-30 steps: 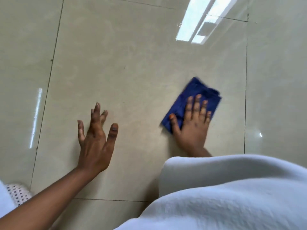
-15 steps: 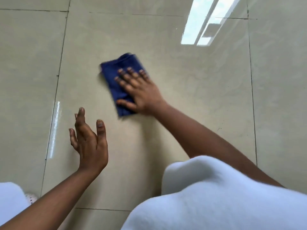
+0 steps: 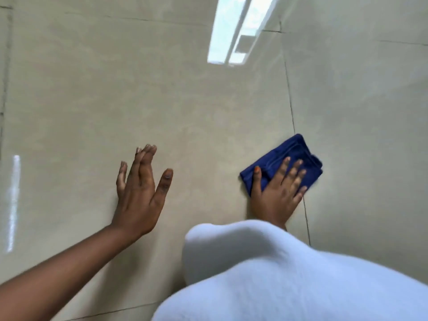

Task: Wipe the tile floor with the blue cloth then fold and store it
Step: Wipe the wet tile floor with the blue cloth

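A folded dark blue cloth point(image 3: 290, 154) lies flat on the glossy beige tile floor point(image 3: 162, 93), right of centre, beside a grout line. My right hand point(image 3: 275, 191) presses down on the cloth's near half with its fingers spread; the wrist is hidden behind my white garment. My left hand point(image 3: 141, 191) hovers over the floor left of centre, fingers stretched and slightly apart, holding nothing.
My white clothing point(image 3: 278, 274) fills the lower right and covers the floor near me. A bright window reflection point(image 3: 234, 31) shines on the tiles at the top. Grout lines run along the left edge and to the right of the cloth.
My right hand swept the cloth from the far left of the tile back to the right and nearer to me. My left hand stayed over the floor with open fingers.
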